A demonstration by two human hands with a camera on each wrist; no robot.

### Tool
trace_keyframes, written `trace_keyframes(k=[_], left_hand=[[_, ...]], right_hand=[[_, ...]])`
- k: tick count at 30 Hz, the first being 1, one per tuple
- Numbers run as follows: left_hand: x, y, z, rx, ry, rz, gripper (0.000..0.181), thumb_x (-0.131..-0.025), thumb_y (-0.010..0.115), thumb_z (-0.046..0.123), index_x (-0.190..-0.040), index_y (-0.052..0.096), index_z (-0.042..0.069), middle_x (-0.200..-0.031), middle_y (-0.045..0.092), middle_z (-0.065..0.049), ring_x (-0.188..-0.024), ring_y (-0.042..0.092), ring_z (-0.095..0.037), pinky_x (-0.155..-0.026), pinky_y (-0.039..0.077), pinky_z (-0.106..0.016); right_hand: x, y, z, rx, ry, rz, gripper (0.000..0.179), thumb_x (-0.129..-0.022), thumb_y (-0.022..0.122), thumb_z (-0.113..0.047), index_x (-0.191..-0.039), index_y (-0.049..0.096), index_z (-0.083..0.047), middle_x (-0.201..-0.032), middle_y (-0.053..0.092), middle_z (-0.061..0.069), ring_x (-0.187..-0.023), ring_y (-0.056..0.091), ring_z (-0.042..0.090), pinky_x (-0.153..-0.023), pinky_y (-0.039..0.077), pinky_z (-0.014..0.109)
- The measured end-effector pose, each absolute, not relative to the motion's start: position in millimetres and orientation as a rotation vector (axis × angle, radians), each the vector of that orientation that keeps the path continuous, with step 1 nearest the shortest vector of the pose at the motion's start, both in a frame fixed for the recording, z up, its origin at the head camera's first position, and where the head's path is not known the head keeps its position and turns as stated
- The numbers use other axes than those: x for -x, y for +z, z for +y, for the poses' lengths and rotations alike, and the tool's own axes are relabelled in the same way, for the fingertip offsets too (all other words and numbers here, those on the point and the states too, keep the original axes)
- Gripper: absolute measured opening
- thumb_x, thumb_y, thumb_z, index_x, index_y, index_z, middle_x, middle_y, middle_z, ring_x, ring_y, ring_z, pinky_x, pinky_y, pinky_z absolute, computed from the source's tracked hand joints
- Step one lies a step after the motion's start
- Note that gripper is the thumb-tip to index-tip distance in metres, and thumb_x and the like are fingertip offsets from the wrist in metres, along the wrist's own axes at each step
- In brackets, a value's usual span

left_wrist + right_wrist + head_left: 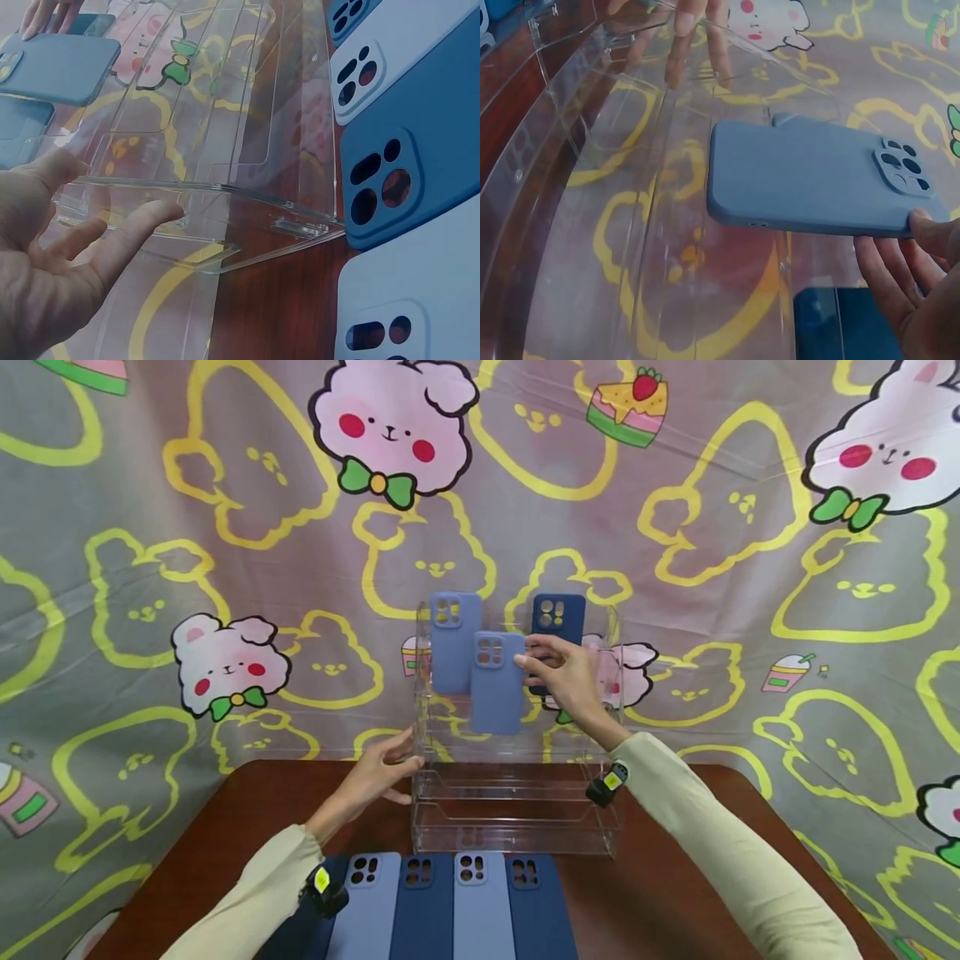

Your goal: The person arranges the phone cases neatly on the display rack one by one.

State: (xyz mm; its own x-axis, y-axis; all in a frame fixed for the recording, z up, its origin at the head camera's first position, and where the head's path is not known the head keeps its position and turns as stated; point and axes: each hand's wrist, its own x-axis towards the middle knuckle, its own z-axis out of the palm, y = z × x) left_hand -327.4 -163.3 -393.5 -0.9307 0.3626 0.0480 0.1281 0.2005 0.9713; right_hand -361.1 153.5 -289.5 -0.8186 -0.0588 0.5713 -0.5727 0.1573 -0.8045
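Note:
My right hand point(564, 678) pinches a light blue phone case point(498, 693) by its right edge, holding it upright in front of the clear tiered display rack point(517, 839). In the right wrist view the thumb lies on the back of the case point(795, 180) by the camera cutouts, fingers behind. Beside the left wall of the rack is my left hand point(378, 772), its fingers extended at that side. Another light blue case point(450, 647) stands at the rack's upper left, and a dark blue case point(558, 614) at the upper right, partly hidden by my right hand.
Several light and dark blue phone cases point(483, 914) lie in a row on the brown wooden table point(660, 877), close in front of the rack. A patterned cloth point(525, 535) hangs behind the table. The rack's lower tiers show clear front lips.

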Motion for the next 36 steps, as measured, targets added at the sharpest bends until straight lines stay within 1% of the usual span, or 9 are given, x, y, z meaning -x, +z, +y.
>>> trace_keyframes(k=[3, 7, 10, 18, 21, 23, 25, 30, 36], left_hand=[[326, -393, -165, -0.476, 1.813, 2.272, 0.074, -0.107, 0.061, 0.015, -0.168, 0.019, 0.010, -0.166, 0.027, -0.032, -0.138, 0.050, -0.051, -0.078, 0.065, -0.055], [327, -393, -166, -0.495, 1.816, 2.270, 0.075, -0.107, 0.061, 0.015, -0.168, 0.019, 0.010, -0.166, 0.027, -0.032, -0.140, 0.049, -0.052, -0.076, 0.066, -0.052], [328, -393, -166, -0.490, 1.818, 2.276, 0.074, -0.107, 0.061, 0.014, -0.168, 0.019, 0.010, -0.166, 0.027, -0.031, -0.140, 0.049, -0.051, -0.075, 0.066, -0.052], [329, -394, -161, -0.448, 1.826, 2.272, 0.073, -0.107, 0.061, 0.014, -0.168, 0.021, 0.009, -0.166, 0.027, -0.032, -0.137, 0.053, -0.049, -0.074, 0.067, -0.052], [329, -394, -161, -0.445, 1.823, 2.282, 0.073, -0.107, 0.061, 0.013, -0.168, 0.021, 0.009, -0.166, 0.027, -0.032, -0.137, 0.053, -0.049, -0.073, 0.067, -0.051], [329, -393, -161, -0.451, 1.825, 2.284, 0.073, -0.107, 0.061, 0.013, -0.168, 0.022, 0.009, -0.166, 0.028, -0.032, -0.137, 0.053, -0.049, -0.074, 0.067, -0.051], [329, -393, -161, -0.459, 1.833, 2.284, 0.073, -0.107, 0.061, 0.012, -0.168, 0.022, 0.009, -0.166, 0.029, -0.032, -0.137, 0.052, -0.049, -0.074, 0.067, -0.051], [328, -393, -159, -0.475, 1.831, 2.279, 0.073, -0.107, 0.062, 0.012, -0.168, 0.022, 0.009, -0.165, 0.029, -0.033, -0.137, 0.052, -0.049, -0.075, 0.066, -0.053], [326, -392, -161, -0.438, 1.821, 2.299, 0.073, -0.107, 0.061, 0.012, -0.168, 0.022, 0.009, -0.165, 0.029, -0.033, -0.136, 0.054, -0.049, -0.074, 0.067, -0.051]], right_hand=[[362, -291, 146, -0.626, 1.715, -2.019, 0.036, -0.096, 0.075, -0.002, -0.129, 0.068, 0.008, -0.105, 0.070, 0.031, -0.081, 0.075, 0.012, -0.079, 0.065, 0.052], [365, -293, 136, -0.669, 1.691, -1.999, 0.035, -0.096, 0.075, -0.003, -0.129, 0.069, 0.007, -0.105, 0.072, 0.032, -0.080, 0.076, 0.014, -0.075, 0.067, 0.043], [367, -295, 129, -0.690, 1.677, -1.983, 0.036, -0.096, 0.076, -0.003, -0.130, 0.069, 0.006, -0.106, 0.073, 0.031, -0.081, 0.077, 0.016, -0.074, 0.067, 0.041], [366, -308, 114, -0.689, 1.675, -1.998, 0.033, -0.095, 0.077, -0.003, -0.126, 0.071, 0.005, -0.103, 0.074, 0.027, -0.083, 0.078, 0.026, -0.076, 0.067, 0.046], [364, -310, 109, -0.684, 1.692, -1.992, 0.032, -0.094, 0.077, -0.004, -0.125, 0.072, 0.004, -0.104, 0.073, 0.026, -0.086, 0.077, 0.032, -0.079, 0.064, 0.056], [364, -311, 107, -0.672, 1.709, -1.971, 0.031, -0.094, 0.077, -0.003, -0.124, 0.072, 0.005, -0.105, 0.072, 0.027, -0.089, 0.076, 0.037, -0.080, 0.063, 0.058], [365, -312, 105, -0.663, 1.717, -1.955, 0.031, -0.095, 0.077, -0.003, -0.124, 0.072, 0.006, -0.106, 0.072, 0.029, -0.091, 0.075, 0.042, -0.079, 0.065, 0.054], [368, -314, 100, -0.660, 1.681, -1.965, 0.035, -0.095, 0.077, -0.003, -0.127, 0.070, 0.008, -0.107, 0.072, 0.032, -0.093, 0.074, 0.049, -0.070, 0.067, 0.032], [366, -315, 94, -0.637, 1.672, -2.003, 0.033, -0.095, 0.078, -0.007, -0.126, 0.071, 0.005, -0.106, 0.074, 0.029, -0.089, 0.076, 0.045, -0.065, 0.066, 0.029]])
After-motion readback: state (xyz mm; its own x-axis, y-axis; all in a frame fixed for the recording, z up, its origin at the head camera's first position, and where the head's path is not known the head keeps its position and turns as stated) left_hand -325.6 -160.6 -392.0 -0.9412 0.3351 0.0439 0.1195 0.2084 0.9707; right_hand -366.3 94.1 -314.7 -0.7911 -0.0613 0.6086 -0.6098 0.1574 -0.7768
